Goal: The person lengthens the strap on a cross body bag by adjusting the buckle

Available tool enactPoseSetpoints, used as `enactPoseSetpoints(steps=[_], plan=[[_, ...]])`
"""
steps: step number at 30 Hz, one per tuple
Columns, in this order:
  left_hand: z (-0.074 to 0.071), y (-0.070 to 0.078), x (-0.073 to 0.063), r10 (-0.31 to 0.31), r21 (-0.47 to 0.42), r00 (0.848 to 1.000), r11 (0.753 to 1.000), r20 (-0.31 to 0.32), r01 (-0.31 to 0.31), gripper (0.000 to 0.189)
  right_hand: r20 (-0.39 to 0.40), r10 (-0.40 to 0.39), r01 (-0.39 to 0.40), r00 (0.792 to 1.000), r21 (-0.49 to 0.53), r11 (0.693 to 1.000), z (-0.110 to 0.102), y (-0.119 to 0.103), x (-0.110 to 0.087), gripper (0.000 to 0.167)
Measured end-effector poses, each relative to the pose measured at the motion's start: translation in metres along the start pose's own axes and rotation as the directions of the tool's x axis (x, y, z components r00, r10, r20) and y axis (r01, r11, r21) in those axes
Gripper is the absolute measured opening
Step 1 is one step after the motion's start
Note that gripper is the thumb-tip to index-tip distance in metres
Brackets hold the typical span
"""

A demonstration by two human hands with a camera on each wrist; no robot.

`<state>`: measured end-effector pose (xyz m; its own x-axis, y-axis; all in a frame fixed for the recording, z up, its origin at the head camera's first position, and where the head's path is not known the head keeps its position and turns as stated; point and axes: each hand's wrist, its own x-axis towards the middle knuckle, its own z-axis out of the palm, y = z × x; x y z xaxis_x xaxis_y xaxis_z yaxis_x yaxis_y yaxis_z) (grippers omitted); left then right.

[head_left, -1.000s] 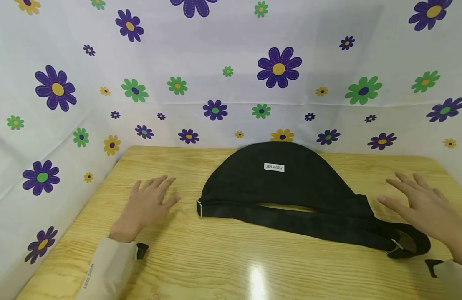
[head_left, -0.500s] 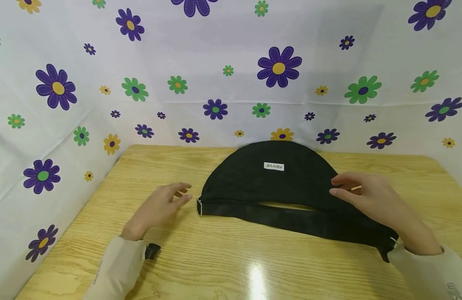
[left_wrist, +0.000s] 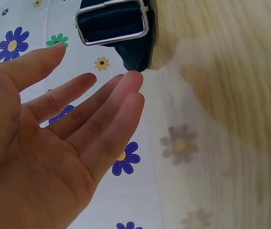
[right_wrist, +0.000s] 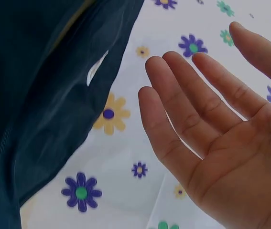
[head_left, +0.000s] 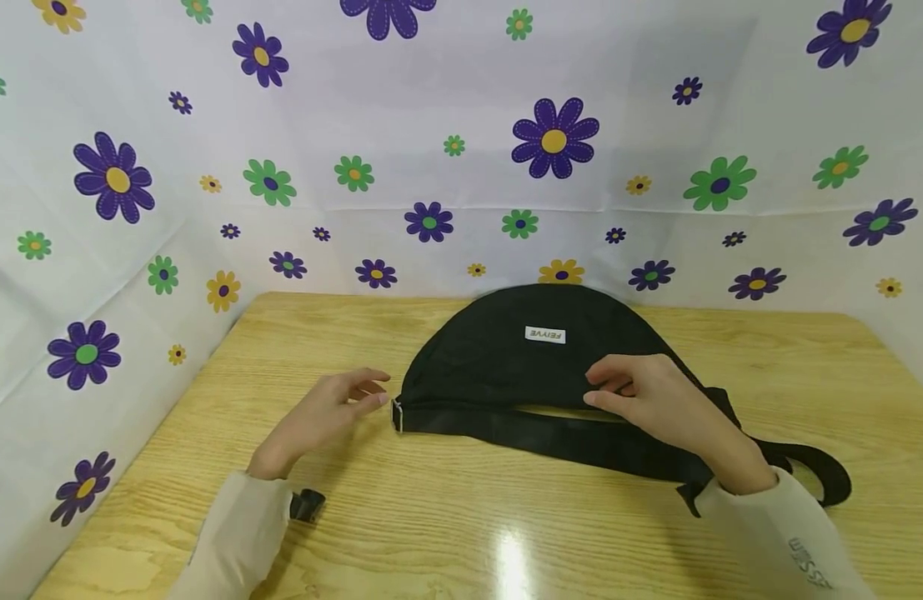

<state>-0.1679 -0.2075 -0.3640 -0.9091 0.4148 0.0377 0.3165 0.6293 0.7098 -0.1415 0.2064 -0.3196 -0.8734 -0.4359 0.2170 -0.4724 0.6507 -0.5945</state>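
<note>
A black half-moon cloth bag (head_left: 469, 358) lies flat on the table, its small white label (head_left: 545, 334) upside down. Its wide strap (head_left: 536, 437) runs along the near side and loops out at the right. My left hand (head_left: 322, 417) hovers just left of the metal buckle (head_left: 398, 416), fingers relaxed and holding nothing. In the left wrist view the same buckle (left_wrist: 113, 39) is beyond the fingertips. Above the bag's right half is my right hand (head_left: 659, 396), loosely bent with nothing in it. The right wrist view has its fingers (right_wrist: 188, 121) apart from the dark fabric.
The pale wood table (head_left: 431, 517) has a bright reflection near its front. A white cloth (head_left: 341, 117) printed with purple, green and yellow flowers hangs behind it and along the left side. Beige sleeves (head_left: 236, 533) cover both forearms.
My right hand has come in from the right side to over the bag. My left hand has moved slightly right, closer to the buckle. The bag stays in place.
</note>
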Motion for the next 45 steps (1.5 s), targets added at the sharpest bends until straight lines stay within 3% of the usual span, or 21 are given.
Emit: enactPoseSetpoints(steps=[9,18,25,29,45], plan=[[0.006,-0.004,0.006,-0.015,-0.170,0.997,0.985,0.078,0.028,0.041,0.084,-0.032,0.025,0.996,0.080,0.996,0.025,-0.007,0.012,0.022],[0.006,-0.002,0.011,-0.059,-0.275,0.990,0.957,0.124,0.092,0.043,0.131,-0.083,0.065,0.988,0.135,0.989,0.045,-0.015,0.029,0.017],[0.004,-0.002,0.010,-0.082,-0.314,0.985,0.941,0.153,0.127,0.045,0.153,-0.165,0.136,0.974,0.184,0.973,0.063,-0.021,0.040,0.015],[0.004,-0.001,0.009,-0.096,-0.352,0.981,0.924,0.166,0.150,0.047,0.198,-0.132,0.098,0.971,0.172,0.980,0.073,-0.025,0.049,0.019],[0.008,-0.002,0.013,-0.147,-0.306,0.976,0.933,0.161,0.191,0.045,0.247,-0.086,0.042,0.965,0.177,0.983,0.098,-0.039,0.072,0.016]])
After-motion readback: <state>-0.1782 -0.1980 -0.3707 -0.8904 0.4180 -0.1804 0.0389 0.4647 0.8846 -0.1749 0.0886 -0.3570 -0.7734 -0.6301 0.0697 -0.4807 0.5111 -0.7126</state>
